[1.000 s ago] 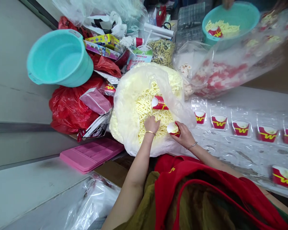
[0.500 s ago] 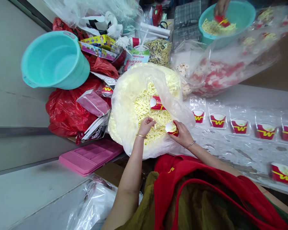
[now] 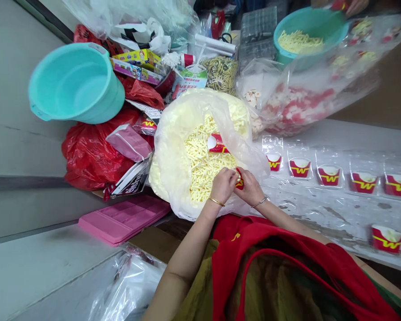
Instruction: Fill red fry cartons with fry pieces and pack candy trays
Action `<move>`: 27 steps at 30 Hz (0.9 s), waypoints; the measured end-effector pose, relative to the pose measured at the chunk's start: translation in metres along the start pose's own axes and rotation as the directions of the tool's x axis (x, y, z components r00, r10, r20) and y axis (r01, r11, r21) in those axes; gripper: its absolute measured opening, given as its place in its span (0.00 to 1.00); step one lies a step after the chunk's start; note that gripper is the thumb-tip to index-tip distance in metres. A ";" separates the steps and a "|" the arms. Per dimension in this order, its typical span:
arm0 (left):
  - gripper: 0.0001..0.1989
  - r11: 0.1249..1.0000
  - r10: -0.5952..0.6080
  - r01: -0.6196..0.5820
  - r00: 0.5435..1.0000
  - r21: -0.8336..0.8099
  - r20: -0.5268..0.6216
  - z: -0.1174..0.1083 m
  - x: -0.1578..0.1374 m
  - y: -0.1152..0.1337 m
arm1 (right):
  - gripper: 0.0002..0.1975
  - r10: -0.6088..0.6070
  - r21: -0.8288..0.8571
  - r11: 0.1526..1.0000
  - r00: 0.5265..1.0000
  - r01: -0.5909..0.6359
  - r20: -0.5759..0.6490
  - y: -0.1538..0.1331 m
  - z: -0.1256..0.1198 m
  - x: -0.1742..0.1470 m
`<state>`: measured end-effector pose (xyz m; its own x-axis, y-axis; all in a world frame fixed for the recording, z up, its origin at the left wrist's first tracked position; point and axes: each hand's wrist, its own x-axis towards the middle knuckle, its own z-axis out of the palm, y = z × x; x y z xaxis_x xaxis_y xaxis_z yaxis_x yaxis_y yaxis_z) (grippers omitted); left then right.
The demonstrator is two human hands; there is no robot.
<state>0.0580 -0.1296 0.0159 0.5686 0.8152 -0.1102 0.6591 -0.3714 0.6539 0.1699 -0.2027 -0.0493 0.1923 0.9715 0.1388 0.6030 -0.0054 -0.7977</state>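
In the head view, my right hand (image 3: 250,188) grips a small red fries carton (image 3: 239,182) with yellow marking. My left hand (image 3: 224,183) is closed in a pinch at the carton's mouth, a bit of pale fry stick showing at its fingertips. Both hands are over the near right part of a big clear plastic bag (image 3: 173,178) filled with loose pale-yellow fry sticks (image 3: 200,156). On those sticks, beyond my hands, lies a stack of red cartons (image 3: 217,143). My fingers hide most of the held carton.
To the right, red cartons (image 3: 300,167) sit in a row in clear plastic trays. An aqua tub (image 3: 76,84) and red bags (image 3: 93,156) stand left, above pink trays (image 3: 123,218). At back right, another person's hand (image 3: 357,6) is beside an aqua basin (image 3: 310,49) holding fry sticks.
My left hand has moved right from above the fry sticks to the carton's mouth. My right hand stays on the carton. The other person's hand has moved out of the basin to the right.
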 end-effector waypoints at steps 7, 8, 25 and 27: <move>0.10 0.970 0.169 -0.177 0.984 0.166 0.060 0.016 -0.029 0.033 | 0.25 -0.021 0.037 0.999 0.995 0.025 -0.102 0.003 -0.019 -0.016; 0.10 0.975 0.166 -0.168 0.986 0.144 0.030 0.020 -0.030 0.035 | 0.26 -0.025 0.035 0.999 0.993 0.029 -0.114 0.003 -0.023 -0.020; 0.10 0.887 0.360 -0.455 0.791 0.082 0.496 0.179 -0.029 0.131 | 0.23 0.357 -0.053 0.919 0.880 -0.391 -0.313 0.081 -0.115 -0.158; 0.09 0.879 0.403 -0.477 0.715 -0.024 0.572 0.217 -0.030 0.146 | 0.28 0.433 -0.047 0.874 0.819 -0.484 -0.378 0.095 -0.135 -0.194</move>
<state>0.2442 -0.3043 -0.0476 0.9535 0.1786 -0.2428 0.2962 -0.7045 0.6450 0.2944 -0.4240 -0.0733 0.7109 0.7032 -0.0095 0.4704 -0.4856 -0.7368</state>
